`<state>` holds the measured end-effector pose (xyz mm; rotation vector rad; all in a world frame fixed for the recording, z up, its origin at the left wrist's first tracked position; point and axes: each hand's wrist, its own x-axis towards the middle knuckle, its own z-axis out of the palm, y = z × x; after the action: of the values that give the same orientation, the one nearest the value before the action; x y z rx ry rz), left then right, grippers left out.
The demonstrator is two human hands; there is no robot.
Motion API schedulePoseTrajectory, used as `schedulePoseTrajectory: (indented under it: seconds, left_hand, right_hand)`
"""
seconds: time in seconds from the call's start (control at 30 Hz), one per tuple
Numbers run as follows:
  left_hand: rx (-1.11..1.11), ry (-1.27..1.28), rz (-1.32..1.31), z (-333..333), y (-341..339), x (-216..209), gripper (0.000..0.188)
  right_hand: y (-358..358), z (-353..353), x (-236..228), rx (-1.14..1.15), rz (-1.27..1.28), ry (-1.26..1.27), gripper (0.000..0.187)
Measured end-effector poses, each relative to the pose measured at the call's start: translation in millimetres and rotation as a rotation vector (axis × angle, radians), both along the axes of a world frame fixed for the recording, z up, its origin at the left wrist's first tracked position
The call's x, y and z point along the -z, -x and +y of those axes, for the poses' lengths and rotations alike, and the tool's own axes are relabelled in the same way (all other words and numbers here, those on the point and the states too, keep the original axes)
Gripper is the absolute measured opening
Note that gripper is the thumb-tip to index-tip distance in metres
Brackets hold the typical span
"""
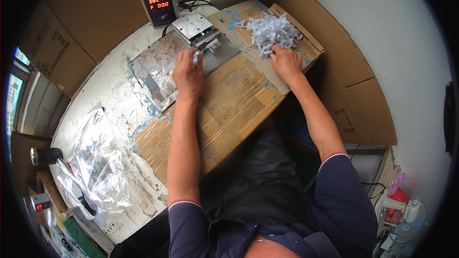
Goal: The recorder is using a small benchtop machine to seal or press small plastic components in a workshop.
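Note:
My left hand (187,75) is closed around small white plastic pieces (196,56), which poke out between thumb and fingers. It is over the metal base plate (152,63), just in front of a small metal fixture (197,29). A white plastic piece (213,44) sits at the fixture's front right. My right hand (288,63) has its fingers pinched together at the near edge of a pile of translucent white plastic pieces (275,32). Its fingertips are partly hidden, so what they grip cannot be made out. The pile lies on a taped cardboard sheet (248,50).
Behind the fixture stands a counter box (160,5) with a red lit display and black cables (193,4). Taped cardboard (224,100) covers the near table edge. Clear plastic bags (100,162) lie at left. Cardboard walls (354,67) enclose the work area. A white fan (412,212) stands lower right.

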<state>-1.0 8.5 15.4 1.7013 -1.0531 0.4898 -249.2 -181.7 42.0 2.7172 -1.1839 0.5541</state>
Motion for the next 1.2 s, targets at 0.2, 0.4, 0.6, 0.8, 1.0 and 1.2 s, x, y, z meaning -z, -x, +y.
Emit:
schedulePoseTrajectory:
  seconds: [0.2, 0.4, 0.6, 0.8, 1.0, 1.2]
  left_hand:
    - [0.126, 0.001, 0.004, 0.4, 5.4, -2.1, 0.015]
    - [0.261, -0.175, -0.051, 4.9, 18.2, -5.3, 0.017]
    - [0.353, -0.213, -0.038, -4.4, 39.3, -7.9, 0.019]
    - [0.552, 0.042, 0.577, -17.3, 47.4, -9.6, 0.012]
    - [0.364, 0.293, 0.977, -3.7, 11.4, -13.5, 0.013]
    - [0.142, 0.544, 1.066, 4.1, 1.0, -16.6, 0.019]
  right_hand:
    - [3.6, -0.6, 5.9, -0.096, -0.047, 0.012, 0.012]
    - [-3.6, 6.5, 6.0, -0.175, -0.263, -0.022, 0.010]
    - [-56.8, 41.0, 22.9, -0.167, -0.795, -0.503, 0.010]
    - [-92.2, 75.0, 40.1, -0.202, -0.991, -0.831, 0.015]
    - [-102.1, 80.1, 30.7, -0.229, -0.798, -0.612, 0.014]
    - [-121.4, 79.9, 21.3, -0.185, -0.548, -0.592, 0.015]
